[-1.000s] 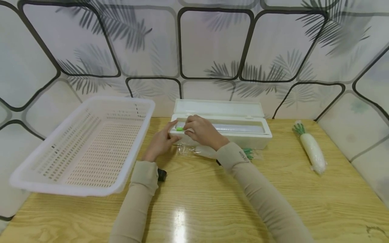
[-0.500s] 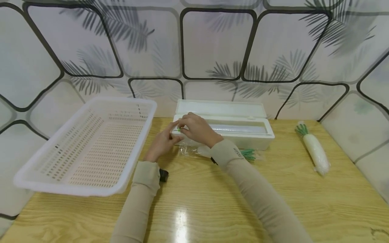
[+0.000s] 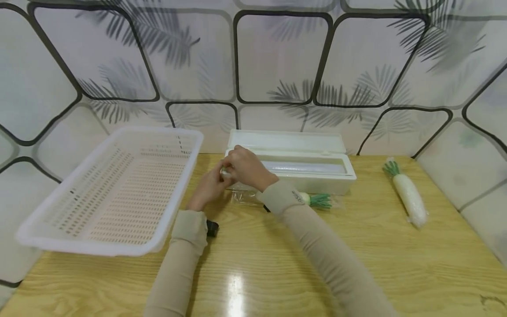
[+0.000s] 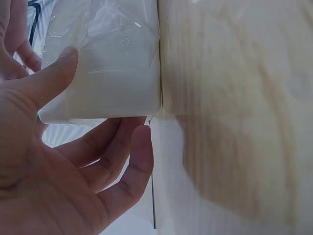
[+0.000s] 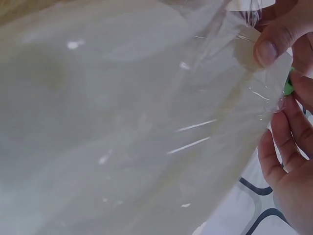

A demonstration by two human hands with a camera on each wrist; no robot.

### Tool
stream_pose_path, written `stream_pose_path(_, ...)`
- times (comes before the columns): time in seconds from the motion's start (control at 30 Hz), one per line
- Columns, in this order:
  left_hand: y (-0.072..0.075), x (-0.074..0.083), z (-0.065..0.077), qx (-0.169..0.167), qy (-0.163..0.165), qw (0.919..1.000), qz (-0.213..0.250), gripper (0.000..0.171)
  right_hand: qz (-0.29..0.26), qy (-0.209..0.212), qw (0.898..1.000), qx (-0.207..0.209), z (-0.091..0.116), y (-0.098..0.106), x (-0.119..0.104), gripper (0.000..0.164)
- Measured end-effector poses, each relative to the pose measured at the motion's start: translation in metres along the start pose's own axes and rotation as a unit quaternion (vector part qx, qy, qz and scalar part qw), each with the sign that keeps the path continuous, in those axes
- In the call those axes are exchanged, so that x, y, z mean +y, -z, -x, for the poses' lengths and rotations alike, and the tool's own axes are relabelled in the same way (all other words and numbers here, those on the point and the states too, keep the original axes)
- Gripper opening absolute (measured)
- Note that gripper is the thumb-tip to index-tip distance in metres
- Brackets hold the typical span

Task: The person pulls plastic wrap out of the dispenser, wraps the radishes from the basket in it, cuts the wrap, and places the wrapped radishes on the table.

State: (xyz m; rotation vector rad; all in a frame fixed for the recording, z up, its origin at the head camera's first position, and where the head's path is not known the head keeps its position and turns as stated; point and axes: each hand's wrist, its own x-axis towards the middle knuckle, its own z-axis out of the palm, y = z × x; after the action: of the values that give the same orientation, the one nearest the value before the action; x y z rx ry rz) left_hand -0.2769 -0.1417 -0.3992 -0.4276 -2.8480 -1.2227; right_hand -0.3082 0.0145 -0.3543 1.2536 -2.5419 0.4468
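A white cling film dispenser (image 3: 317,178) stands at the back of the table, lid raised, its film roll (image 3: 303,167) showing inside. My left hand (image 3: 207,189) grips the dispenser's left end, thumb against the film-covered front (image 4: 117,54), fingers around the end face. Bent over that same corner, my right hand (image 3: 247,166) has its fingertips at the green slide cutter (image 5: 289,86), which the hands hide in the head view. Clear film (image 5: 146,122) hangs down the front. Partly under my right sleeve lies a wrapped white radish (image 3: 317,200) with green tops.
On the left stands a large white plastic basket (image 3: 158,244) with a slotted bottom. A second wrapped white radish (image 3: 407,196) lies at the right of the wooden table (image 3: 245,268). A patterned wall (image 3: 277,57) rises right behind the dispenser.
My right hand has moved left along the dispenser to its left end, covering the green slide cutter. More of the front radish shows now. My left hand has stayed in place.
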Motion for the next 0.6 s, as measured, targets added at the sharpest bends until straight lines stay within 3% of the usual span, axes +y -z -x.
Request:
stream_pose_path(0.33, 0.000, 0.002, -0.001, -0.005, 0.003, 1.0000, -0.004, 0.058, 0.054, 0.034, 0.997, -0.037, 0.008, 0.017, 0.007, 0.024)
stream_pose_path(0.6, 0.000, 0.002, 0.000, -0.010, -0.001, 0.9999, -0.005, 0.064, 0.072, 0.045, 0.996, -0.031, 0.021, 0.020, 0.012, 0.005)
